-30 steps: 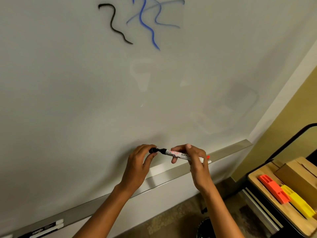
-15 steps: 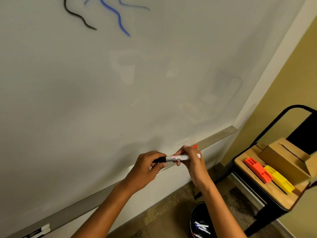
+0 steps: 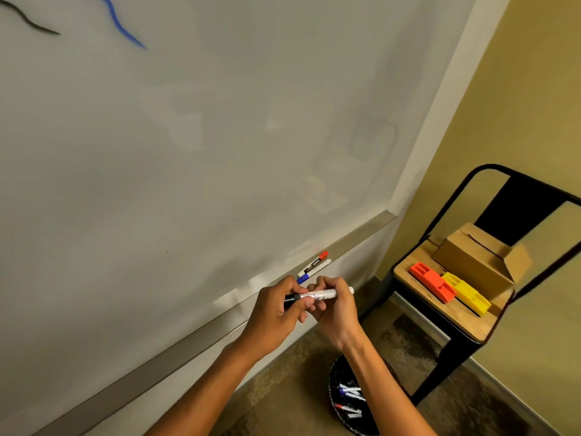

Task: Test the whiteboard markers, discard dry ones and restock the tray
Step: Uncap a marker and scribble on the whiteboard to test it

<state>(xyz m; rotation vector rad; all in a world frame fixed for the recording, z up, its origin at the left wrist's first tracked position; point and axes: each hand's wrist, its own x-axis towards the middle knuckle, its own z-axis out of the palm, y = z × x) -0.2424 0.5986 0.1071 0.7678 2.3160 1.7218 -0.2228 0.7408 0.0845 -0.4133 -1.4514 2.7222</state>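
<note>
The left hand (image 3: 276,306) curls its thumb and fingers round the black cap end of a whiteboard marker (image 3: 317,295), while the right hand (image 3: 333,305) pinches the white barrel further along; both grips are closed on the same pen, which lies roughly level between them, just in front of the whiteboard's metal tray (image 3: 188,338). Whether the cap is fully seated cannot be told, since the left fingers cover the joint.

The marker looks light, rigid and smooth-sided plastic. It should not bend or break under a firm pinch, but the glossy barrel could slip if held loosely. The sensible places to hold are where the hands are now: barrel in one hand, cap in the other, pulling or pushing along the pen's axis.

To the right, a blue-capped marker (image 3: 306,276) and a red-capped marker (image 3: 317,261) lie side by side in the tray, near the hands. Below the right forearm a dark wastebasket (image 3: 338,391) on the floor holds several markers, judged to be discarded dry ones. Further right stands a chair (image 3: 471,325) carrying an orange holder (image 3: 432,281), a yellow holder (image 3: 467,292) and a cardboard box (image 3: 478,262), likely the restocking supply.

On the whiteboard (image 3: 188,152) at the upper left are a black squiggle (image 3: 31,22) and a blue squiggle (image 3: 121,26).
</note>
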